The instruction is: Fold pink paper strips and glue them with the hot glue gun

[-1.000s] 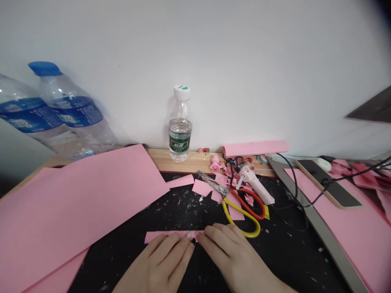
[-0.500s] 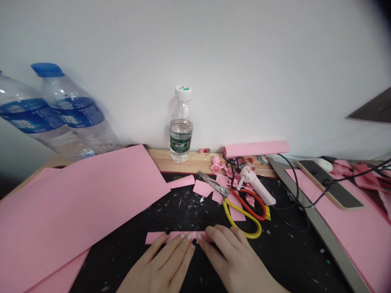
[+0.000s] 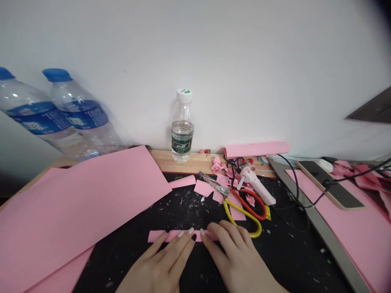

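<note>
A narrow strip of pink paper, apparently folded or rolled, lies crosswise on the black mat. My left hand presses its fingertips along the strip's left and middle part. At the strip's right end, my right hand has its fingers bent over the paper and holds it. The fingertips of both hands nearly meet around the middle. Much of the strip's right part is hidden under my fingers. Just beyond my right hand lie scissors with one red and one yellow handle, their blades pointing away to the left.
Large pink sheets cover the left side. Small pink pieces, a pink glue gun and paper flowers lie behind the scissors. A water bottle stands by the wall. At right are a phone and black cables.
The paper strip has shifted slightly away from me and to the right, and looks narrower. My fingers have moved forward a little with it. The view has turned slightly left.
</note>
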Action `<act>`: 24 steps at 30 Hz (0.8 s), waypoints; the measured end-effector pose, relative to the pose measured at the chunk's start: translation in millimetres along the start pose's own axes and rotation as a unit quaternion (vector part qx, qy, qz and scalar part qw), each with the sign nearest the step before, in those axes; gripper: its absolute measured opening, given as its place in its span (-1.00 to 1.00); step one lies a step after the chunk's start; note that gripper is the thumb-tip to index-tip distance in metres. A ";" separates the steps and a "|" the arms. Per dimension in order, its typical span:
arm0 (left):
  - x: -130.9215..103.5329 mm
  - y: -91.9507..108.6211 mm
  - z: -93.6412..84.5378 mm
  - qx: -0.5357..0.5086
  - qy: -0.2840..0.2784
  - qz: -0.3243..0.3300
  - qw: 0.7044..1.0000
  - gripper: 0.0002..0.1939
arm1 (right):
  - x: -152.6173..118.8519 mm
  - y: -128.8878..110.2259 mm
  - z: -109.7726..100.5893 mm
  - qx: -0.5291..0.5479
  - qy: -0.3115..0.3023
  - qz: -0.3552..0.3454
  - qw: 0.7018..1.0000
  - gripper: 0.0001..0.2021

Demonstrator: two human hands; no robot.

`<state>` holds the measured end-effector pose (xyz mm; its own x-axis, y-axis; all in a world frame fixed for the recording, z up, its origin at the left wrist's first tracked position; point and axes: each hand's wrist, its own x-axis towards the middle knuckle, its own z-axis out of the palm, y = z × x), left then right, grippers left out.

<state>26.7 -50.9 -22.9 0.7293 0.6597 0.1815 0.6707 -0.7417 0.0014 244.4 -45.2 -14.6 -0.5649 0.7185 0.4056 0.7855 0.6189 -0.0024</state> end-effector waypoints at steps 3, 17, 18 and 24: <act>-2.6 -1.3 -0.3 0.034 0.000 0.017 0.999 -0.30 | -4.8 -0.5 0.7 -0.019 0.009 0.006 1.000 -0.63; -27.7 -15.2 -5.1 0.059 0.025 -0.003 0.998 -0.36 | -29.2 7.9 -4.6 -0.104 -0.024 0.026 0.994 -0.61; -29.5 -16.1 -4.1 0.058 0.028 -0.011 0.998 -0.37 | -29.8 8.8 -5.8 -0.110 -0.028 0.022 0.993 -0.61; -37.6 -22.6 0.1 0.083 0.038 -0.022 0.996 -0.43 | -33.3 13.4 -11.0 -0.125 -0.053 0.003 0.991 -0.59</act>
<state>-15.8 -58.9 -29.9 0.6901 0.6758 0.2589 0.7199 -0.6778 -0.1494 276.5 -64.3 -18.1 -0.5738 0.7586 0.3086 0.8189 0.5271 0.2271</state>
